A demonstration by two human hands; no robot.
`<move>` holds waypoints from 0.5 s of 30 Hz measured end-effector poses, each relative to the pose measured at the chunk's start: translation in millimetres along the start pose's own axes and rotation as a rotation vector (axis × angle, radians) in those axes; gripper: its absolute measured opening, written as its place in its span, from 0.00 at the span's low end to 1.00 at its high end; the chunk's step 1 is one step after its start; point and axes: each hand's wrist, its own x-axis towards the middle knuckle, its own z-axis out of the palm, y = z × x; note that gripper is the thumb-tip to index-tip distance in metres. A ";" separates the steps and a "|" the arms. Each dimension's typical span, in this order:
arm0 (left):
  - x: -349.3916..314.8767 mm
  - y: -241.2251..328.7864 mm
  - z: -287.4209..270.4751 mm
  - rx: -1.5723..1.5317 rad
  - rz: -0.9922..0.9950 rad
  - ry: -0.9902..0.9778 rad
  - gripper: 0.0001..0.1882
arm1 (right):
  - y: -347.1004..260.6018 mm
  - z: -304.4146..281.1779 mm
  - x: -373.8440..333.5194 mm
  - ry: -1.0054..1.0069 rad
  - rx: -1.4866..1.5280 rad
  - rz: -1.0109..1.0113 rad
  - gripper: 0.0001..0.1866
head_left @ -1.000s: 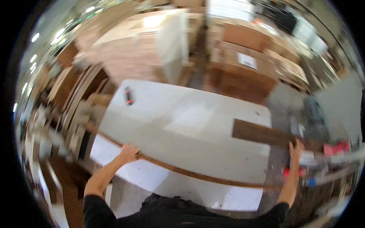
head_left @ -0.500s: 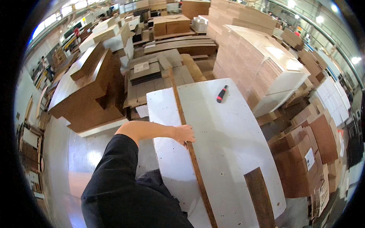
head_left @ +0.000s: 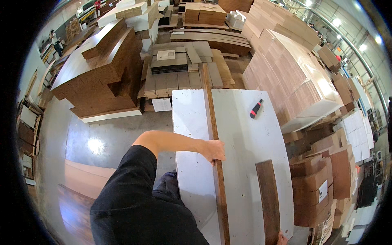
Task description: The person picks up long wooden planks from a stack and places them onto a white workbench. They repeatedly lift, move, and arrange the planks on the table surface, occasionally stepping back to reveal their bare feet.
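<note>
A long, narrow brown wooden strip (head_left: 220, 196) runs lengthwise over the white worktable (head_left: 241, 130), its far end reaching past the table's edge. My left hand (head_left: 213, 150) is closed over the strip near its middle, arm stretched across from the left. On the right side lies a shorter, wider dark brown board (head_left: 267, 196). At that board's near end, by the lower edge of the view, my right hand (head_left: 281, 238) shows only in part, its fingers gripping the board's edge. A black and red handled tool (head_left: 256, 109) rests at the table's far right.
Stacked brown panels (head_left: 106, 77) stand at left. Beyond the table are low stacks of grey-brown boards (head_left: 169, 79). A tall stack of pale boards (head_left: 286, 77) and cardboard-coloured packs (head_left: 310, 192) flank the right side. More panels (head_left: 90, 173) lie at lower left.
The view has shifted, so the table and strip appear straighter. The shorter board has turned more nearly parallel to the strip, and part of my right hand now shows at its near end.
</note>
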 end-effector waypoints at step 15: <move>-13.3 1.8 -9.2 -0.107 -0.018 0.287 0.70 | -322.3 166.2 70.2 -0.188 0.208 -0.626 0.22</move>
